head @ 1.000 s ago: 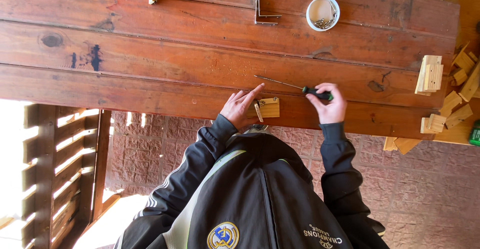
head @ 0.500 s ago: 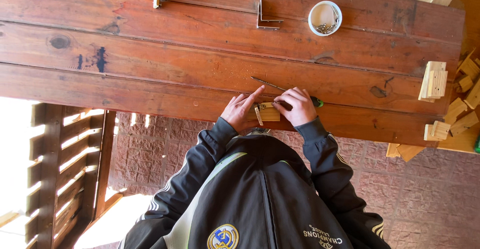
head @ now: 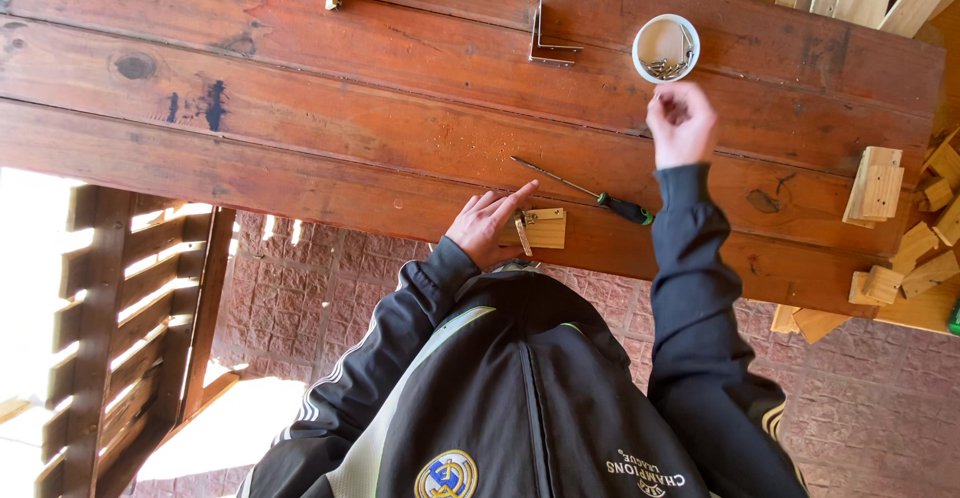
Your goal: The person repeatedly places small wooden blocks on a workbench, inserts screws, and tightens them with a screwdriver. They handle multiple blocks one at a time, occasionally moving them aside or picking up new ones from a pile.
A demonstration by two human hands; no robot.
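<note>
My left hand (head: pixel 487 228) lies flat, open, pinning the small wood block (head: pixel 545 228) steady on the desk (head: pixel 300 78); my right hand (head: pixel 680 123) hovers by the white cup (head: pixel 665 48) of screws, fingers curled, contents unclear.

head camera, steep downward view, near table (head: pixel 300 108), own torso below

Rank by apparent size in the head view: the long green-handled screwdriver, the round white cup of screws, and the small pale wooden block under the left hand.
1. Green-handled screwdriver, clearly longest.
2. White cup and small wooden block: they look alike in size, so no ranking.
</note>
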